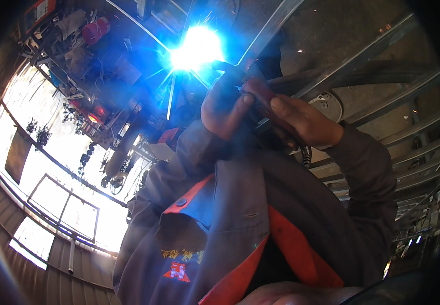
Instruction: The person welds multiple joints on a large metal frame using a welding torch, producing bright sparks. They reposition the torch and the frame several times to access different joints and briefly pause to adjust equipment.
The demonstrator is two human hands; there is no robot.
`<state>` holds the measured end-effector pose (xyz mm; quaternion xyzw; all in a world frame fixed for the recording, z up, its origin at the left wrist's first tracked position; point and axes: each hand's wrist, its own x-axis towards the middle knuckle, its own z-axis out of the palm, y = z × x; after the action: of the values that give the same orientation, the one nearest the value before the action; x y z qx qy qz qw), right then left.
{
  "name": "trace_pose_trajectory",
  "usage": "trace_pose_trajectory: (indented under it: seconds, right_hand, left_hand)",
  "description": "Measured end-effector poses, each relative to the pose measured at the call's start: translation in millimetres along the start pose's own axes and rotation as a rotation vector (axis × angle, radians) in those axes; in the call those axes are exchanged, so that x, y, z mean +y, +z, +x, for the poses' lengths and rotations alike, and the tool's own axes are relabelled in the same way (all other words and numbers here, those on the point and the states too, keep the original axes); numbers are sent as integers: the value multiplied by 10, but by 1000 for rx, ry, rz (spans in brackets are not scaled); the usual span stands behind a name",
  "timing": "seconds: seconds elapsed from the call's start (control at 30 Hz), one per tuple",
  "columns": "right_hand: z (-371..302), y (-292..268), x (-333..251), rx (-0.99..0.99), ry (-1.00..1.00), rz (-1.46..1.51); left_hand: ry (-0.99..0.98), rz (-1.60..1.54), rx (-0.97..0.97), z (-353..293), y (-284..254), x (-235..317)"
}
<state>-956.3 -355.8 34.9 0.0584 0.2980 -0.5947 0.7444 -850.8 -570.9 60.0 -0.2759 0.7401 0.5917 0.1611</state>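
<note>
A welding torch with a reddish handle slants toward the upper left, ahead of my chest. My right hand is closed round the rear of its handle, thumb laid along the top. Closer to the tip, my left hand is closed against the torch's front part, its thumb pressed to the handle and its other fingers mostly hidden. A blinding blue-white welding arc burns just beyond the tip and hides the metal there. From behind my right hand a ribbed torch cable runs down.
Long metal bars form a frame ahead and to the right. A round pale disc lies beneath them. On the left are a red cylindrical container, cluttered equipment and bright openings in a corrugated wall. Small sparks fly near the arc.
</note>
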Motion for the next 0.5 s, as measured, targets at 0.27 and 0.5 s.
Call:
trace_pose_trajectory:
  seconds: [0.27,0.5]
  right_hand:
    - [0,50,-19,37,-40,46]
    - [-15,39,-44,6,-25,24]
  left_hand:
    - [21,30,60,-63,1,-117]
    - [54,40,93,-108,-16,-180]
